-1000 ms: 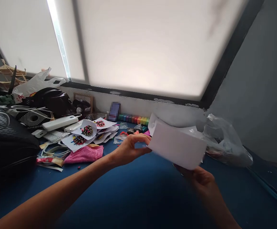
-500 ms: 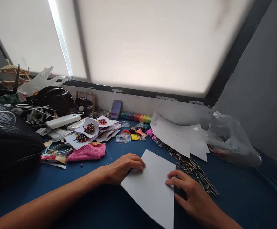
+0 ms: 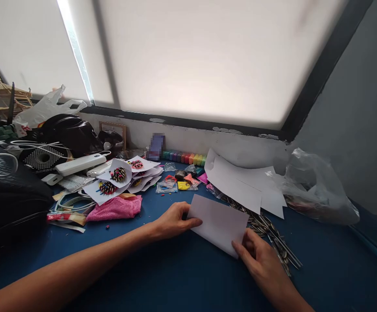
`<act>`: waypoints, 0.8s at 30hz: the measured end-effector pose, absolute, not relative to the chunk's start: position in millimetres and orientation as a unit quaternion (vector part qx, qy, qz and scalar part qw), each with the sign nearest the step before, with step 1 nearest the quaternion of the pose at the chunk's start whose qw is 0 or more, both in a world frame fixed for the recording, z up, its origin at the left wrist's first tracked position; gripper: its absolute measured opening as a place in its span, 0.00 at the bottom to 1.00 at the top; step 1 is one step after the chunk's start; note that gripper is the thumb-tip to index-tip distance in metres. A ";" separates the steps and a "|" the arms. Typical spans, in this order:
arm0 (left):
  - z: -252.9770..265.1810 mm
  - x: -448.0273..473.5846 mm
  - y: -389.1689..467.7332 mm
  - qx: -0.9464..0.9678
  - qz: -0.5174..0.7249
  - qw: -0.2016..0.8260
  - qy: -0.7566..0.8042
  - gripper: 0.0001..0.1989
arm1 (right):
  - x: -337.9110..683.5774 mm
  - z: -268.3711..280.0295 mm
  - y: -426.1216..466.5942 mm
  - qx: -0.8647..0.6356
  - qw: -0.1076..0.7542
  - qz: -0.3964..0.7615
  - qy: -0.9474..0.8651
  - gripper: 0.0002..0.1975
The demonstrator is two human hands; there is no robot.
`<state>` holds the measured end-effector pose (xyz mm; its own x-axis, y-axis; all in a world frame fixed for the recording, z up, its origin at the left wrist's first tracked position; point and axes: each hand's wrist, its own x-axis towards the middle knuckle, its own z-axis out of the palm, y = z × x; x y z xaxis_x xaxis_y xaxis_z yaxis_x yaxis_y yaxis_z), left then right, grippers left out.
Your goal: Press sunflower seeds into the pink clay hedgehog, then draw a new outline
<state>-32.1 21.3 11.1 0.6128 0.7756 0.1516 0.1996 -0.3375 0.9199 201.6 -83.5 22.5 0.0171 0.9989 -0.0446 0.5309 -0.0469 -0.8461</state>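
Observation:
A white sheet of paper (image 3: pixel 219 223) is held up over the blue table between both hands, its face tilted toward me. My left hand (image 3: pixel 177 220) pinches the left edge, thumb in front and fingers behind. On the lower right edge, my right hand (image 3: pixel 256 251) grips the paper the same way, with its fingers partly hidden. Just behind the paper, a heap of sunflower-like seeds and thin metal rods (image 3: pixel 274 236) lies on the table, partly covered. Larger white sheets (image 3: pixel 236 180) lean beyond it.
At the left stand finished seed-and-clay pieces on paper (image 3: pixel 118 173), a pink cloth (image 3: pixel 115 208), a white power strip (image 3: pixel 81 164) and a black bag (image 3: pixel 9 195). Small clay packets (image 3: pixel 183 185) lie mid-table before a coloured clay row (image 3: pixel 185 157). A plastic bag (image 3: pixel 321 190) is at right.
The paper, flatter and longer-looking before, is now tilted up and appears shorter. My left thumb has come round onto its front, and my right hand has closed on its edge.

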 end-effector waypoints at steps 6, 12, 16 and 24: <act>-3.9 -26.7 27.4 0.755 0.327 0.435 0.365 0.28 | 202.4 22.6 -80.1 -0.687 0.273 0.328 -0.588 0.21; 3.9 -25.9 18.2 0.812 0.381 0.281 0.342 0.31 | 198.4 27.6 -79.6 -0.718 0.234 0.317 -0.574 0.30; 10.0 -19.8 1.2 0.942 0.243 0.097 0.210 0.25 | 196.3 31.9 -80.0 -0.726 0.207 0.296 -0.585 0.35; 5.0 -18.2 -10.7 0.970 0.150 0.081 0.172 0.21 | 206.7 29.9 -82.4 -0.737 0.161 0.205 -0.624 0.35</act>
<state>-18.2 -10.7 5.0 0.8959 0.3572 0.2642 0.3087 -0.9281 0.2080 206.7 -82.4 29.9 0.1382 0.9853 -0.1010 0.8533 -0.1702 -0.4929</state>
